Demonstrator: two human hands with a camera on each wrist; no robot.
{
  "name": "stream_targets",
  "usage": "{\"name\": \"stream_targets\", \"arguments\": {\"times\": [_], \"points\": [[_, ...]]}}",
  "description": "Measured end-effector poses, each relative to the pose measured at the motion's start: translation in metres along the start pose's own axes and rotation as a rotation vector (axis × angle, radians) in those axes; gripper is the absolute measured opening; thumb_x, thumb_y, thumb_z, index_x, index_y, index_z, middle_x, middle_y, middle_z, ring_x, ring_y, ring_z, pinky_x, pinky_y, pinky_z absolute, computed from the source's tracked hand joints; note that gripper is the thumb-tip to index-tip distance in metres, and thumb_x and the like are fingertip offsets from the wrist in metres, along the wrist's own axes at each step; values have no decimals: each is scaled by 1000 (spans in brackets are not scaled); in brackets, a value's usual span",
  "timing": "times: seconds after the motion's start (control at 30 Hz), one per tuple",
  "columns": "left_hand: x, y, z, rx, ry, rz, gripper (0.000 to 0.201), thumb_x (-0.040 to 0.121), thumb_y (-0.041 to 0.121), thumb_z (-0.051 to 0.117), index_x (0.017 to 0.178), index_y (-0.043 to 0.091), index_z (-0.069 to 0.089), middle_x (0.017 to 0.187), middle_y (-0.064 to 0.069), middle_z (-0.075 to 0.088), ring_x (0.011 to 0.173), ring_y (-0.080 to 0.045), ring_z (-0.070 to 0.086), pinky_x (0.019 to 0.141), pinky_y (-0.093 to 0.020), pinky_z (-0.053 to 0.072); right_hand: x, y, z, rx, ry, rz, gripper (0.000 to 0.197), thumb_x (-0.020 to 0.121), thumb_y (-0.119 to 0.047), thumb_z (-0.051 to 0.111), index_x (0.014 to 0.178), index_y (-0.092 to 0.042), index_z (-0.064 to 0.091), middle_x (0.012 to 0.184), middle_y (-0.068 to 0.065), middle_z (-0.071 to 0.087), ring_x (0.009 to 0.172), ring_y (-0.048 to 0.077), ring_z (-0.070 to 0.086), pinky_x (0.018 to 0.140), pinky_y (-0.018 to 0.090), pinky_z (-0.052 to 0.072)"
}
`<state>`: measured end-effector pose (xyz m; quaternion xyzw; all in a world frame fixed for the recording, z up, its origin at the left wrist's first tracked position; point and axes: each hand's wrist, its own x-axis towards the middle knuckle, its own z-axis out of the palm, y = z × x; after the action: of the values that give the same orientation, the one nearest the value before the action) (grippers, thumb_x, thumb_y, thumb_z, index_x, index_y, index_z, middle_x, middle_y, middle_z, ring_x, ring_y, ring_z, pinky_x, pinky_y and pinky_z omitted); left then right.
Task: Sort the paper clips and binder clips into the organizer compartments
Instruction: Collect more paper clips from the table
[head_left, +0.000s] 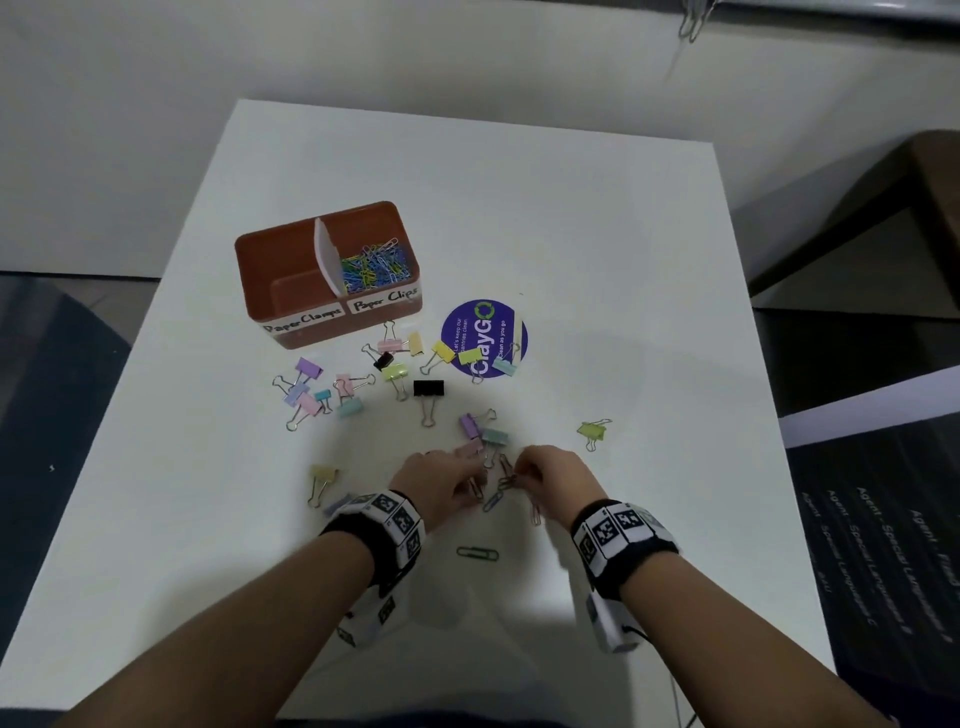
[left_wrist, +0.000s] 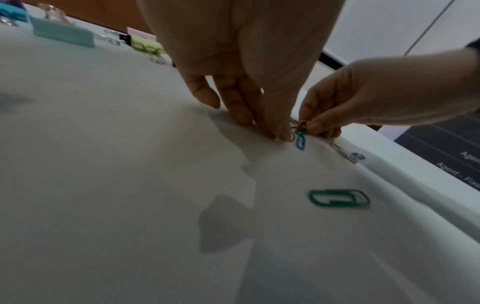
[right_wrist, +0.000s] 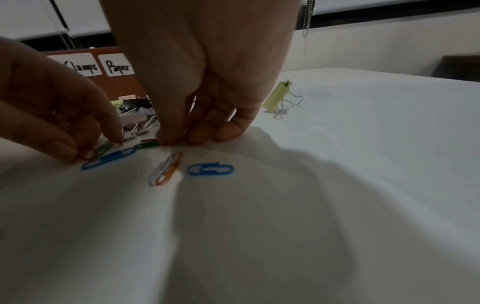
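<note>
The brown organizer (head_left: 270, 265) has an empty left compartment labelled Paper Clamps and a right one, Paper Clips, with a heap of coloured paper clips (head_left: 374, 262). Several pastel and black binder clips (head_left: 428, 388) lie scattered in front of it. Near the table's front, my left hand (head_left: 475, 486) reaches fingertips-down and pinches an orange paper clip (right_wrist: 85, 156) against the table. My right hand (head_left: 519, 475), just beside it, pinches a small bunch of paper clips (left_wrist: 302, 125). Loose paper clips lie around them: blue (right_wrist: 107, 159), blue (right_wrist: 210, 170), orange-and-white (right_wrist: 166, 169), green (head_left: 478, 553).
A round purple sticker (head_left: 483, 338) lies right of the organizer with binder clips on it. One green binder clip (head_left: 592, 431) stands alone to the right, a yellow one (head_left: 323, 475) to the left. The white table's right edge (head_left: 779, 415) drops to a dark floor.
</note>
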<state>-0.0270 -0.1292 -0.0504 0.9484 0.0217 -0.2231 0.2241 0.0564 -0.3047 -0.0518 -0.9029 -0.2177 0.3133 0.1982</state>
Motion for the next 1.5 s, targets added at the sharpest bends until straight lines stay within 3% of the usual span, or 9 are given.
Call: {"name": "stream_targets", "arguments": {"times": [0.23,0.33,0.6,0.8,0.93,1.13,1.27,1.33,1.5], "points": [[8,9,-2,54,149,-17,24,86,39,59,108,29,62,111,7,66,104,-21,56,89,-30,39,-6,9,-6,114,17,59,14,82,-23,69,92,-15,66,73,-4,58,72,16,53,64,23,39],[11,10,-6,90,175,-5,23,87,37,58,108,29,61,112,9,65,103,-20,57,89,-30,38,-9,13,-10,170,55,72,18,79,-18,71,96,-18,63,66,-10,56,69,15,56,68,27,46],[16,13,-13,211,158,-22,18,88,39,55,100,29,63,118,7,61,107,-24,53,90,-34,39,8,-6,-4,3,23,68,12,87,-31,56,97,-26,60,95,-1,68,88,24,62,83,34,51],[20,12,-14,229,77,-87,23,88,41,54,104,26,62,125,2,55,115,-25,48,93,-37,38,12,-7,-3,-52,-22,45,13,86,-32,58,90,-21,63,101,2,59,94,25,58,87,39,48],[19,14,-15,241,56,-64,22,92,37,51,103,24,63,137,4,48,120,-24,45,100,-37,35,8,-3,-10,44,3,18,8,81,-21,64,76,-17,59,90,4,58,85,22,56,78,32,47],[14,16,-16,74,35,7,15,89,33,56,96,22,63,128,1,58,119,-20,51,100,-36,37,0,15,-25,171,39,17,37,75,-9,70,55,-24,43,61,-6,51,58,8,46,58,22,36],[10,27,-9,-54,22,31,20,85,30,62,102,19,60,99,4,69,100,-17,61,94,-33,42,-6,20,-24,227,3,24,25,73,-9,73,76,-23,52,62,-9,56,56,5,50,59,20,41],[10,30,-3,-57,3,-4,24,85,31,62,105,20,57,98,6,70,99,-16,60,95,-33,41,-9,19,-21,252,-20,34,29,74,-8,72,92,-23,54,66,-7,62,60,7,55,65,22,46],[11,29,7,23,22,-69,23,85,38,60,103,24,60,107,3,65,108,-21,54,93,-34,40,-7,11,-14,133,-45,60,28,76,-23,73,101,-25,59,79,-4,61,75,16,58,74,31,48]]}}
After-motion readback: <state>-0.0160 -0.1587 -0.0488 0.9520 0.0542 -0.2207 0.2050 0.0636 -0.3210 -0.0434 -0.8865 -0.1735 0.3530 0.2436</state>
